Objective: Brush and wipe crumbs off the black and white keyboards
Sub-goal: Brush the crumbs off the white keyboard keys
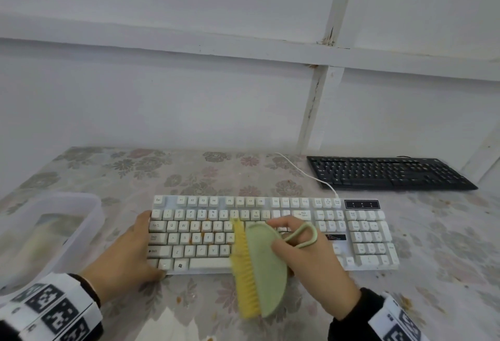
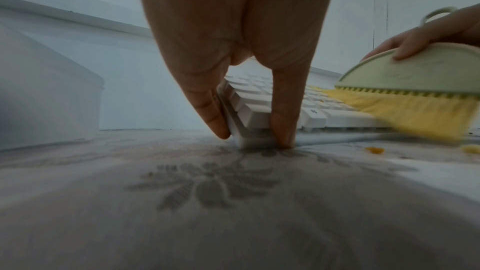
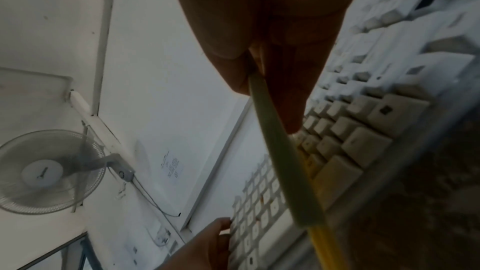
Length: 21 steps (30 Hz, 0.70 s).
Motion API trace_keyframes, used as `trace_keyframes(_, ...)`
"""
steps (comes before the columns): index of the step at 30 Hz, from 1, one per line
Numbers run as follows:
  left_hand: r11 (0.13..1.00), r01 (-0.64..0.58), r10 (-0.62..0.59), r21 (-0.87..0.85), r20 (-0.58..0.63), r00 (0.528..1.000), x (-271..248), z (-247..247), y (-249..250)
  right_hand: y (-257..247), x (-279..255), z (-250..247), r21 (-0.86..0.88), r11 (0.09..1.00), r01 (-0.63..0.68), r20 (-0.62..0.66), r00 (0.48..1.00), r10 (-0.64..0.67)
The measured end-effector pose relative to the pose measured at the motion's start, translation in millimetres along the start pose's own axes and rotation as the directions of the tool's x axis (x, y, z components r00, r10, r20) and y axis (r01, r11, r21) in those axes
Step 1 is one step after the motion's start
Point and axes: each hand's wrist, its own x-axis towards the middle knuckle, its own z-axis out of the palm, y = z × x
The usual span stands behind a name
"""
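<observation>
So the right hand [image 1: 305, 256] has its fingers curled around the green brush [image 1: 261, 267], yellow bristles [image 1: 244, 270] down across the middle of the white keyboard [image 1: 359, 235]. The left hand [image 1: 130, 248] clamps the keyboard's left end, thumb on the front edge and fingers along the side. Orange crumbs [image 1: 195, 238] sit between the keys left of the brush. The black keyboard [image 1: 389, 174] is behind the white one, off to the right. The bristles are motion-blurred, and a clear plastic tub [image 1: 51, 229] left of the white keyboard is cut off by the frame
</observation>
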Motion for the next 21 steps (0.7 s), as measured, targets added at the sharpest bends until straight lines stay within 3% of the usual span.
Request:
trace_keyframes(3, 1.0, -0.008, 0.008, -0.017, -0.002, 1.0, -1, 0, 1, -11, -2, -11, 0.023, 1.0, 0.0, 0.007, 1.0, 0.0)
trace_keyframes(7, 0.999, -0.017, 0.017, -0.044, 0.0, 1.0, -2, -1, 2, -30, 10, -18, 0.111, 0.986, 0.125, -0.161, 0.981, -0.106)
trace_keyframes(10, 1.0, -0.009, 0.009, -0.03, -0.001, 1.0, -2, -1, 2, -30, 19, -8, 0.033, 0.981, 0.189, -0.233, 0.956, -0.177)
trace_keyframes(21, 1.0, -0.001, 0.001, -0.002, -0.001, 1.0, -2, 0, 3, -3, -4, 3, -0.008, 0.999, 0.051, 0.001, 0.999, -0.051)
